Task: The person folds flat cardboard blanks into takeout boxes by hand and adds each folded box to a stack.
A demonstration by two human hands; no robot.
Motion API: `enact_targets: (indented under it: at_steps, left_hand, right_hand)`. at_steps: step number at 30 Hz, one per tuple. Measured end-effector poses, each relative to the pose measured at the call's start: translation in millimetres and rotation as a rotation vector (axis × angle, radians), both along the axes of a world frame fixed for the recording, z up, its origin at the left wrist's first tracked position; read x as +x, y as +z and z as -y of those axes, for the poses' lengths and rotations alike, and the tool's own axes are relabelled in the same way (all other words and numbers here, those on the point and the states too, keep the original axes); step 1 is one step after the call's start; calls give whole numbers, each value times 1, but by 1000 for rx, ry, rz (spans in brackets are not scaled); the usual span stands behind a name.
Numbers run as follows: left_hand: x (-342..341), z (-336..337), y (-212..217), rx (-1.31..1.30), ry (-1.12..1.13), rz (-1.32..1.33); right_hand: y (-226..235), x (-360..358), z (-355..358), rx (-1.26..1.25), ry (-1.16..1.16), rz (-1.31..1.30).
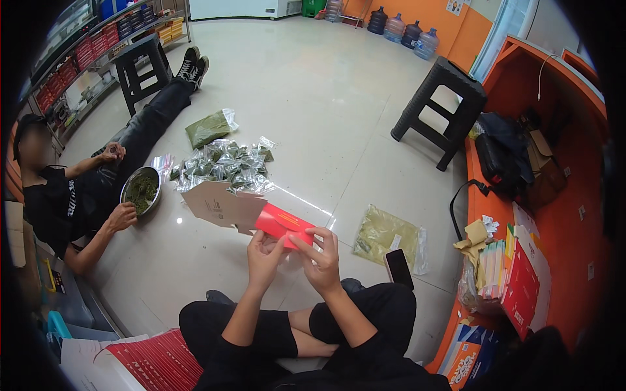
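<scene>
In front of me my left hand [264, 255] and my right hand [321, 259] both grip a small red carton [284, 220]. Its near end lies between my fingers and thumbs. The carton's far left end meets a grey-brown cardboard panel [218, 207]; whether the two are joined I cannot tell. Beyond the cardboard lies a heap of small clear bags [225, 163] with green contents. A dark phone [398, 269] and a large clear bag of yellow-green material [386, 236] are to the right of my hands.
To the left, another person [59, 195] sits on the floor with a hand at a metal bowl [141, 190] of green leaves. A larger green bag [212, 127] lies past the heap. Black stools [443, 111] and an orange counter [561, 163] stand around. Stacked red cartons [156, 362] are at lower left.
</scene>
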State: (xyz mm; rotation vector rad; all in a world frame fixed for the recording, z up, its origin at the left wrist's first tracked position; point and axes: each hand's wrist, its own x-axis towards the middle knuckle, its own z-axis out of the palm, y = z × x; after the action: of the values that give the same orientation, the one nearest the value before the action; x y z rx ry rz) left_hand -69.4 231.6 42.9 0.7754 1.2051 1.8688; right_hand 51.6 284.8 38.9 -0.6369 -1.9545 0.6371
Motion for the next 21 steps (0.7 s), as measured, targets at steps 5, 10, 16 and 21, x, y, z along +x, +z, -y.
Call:
enact_targets:
  at_steps: [5,10,16,21]
  left_hand:
    - [6,0,-7,8,-52,-10]
    - [5,1,-15,21,-99,-129]
    - [-1,0,-14,44,-3,-224]
    - [-25,12,-8,-105,-380,-385]
  right_hand:
    - [1,-5,3,-119,-65,-72]
    - [5,-8,7,-5,-134,28]
    - [3,-2,4,-163,56,-9]
    - [3,8,-11,-309,1,-167]
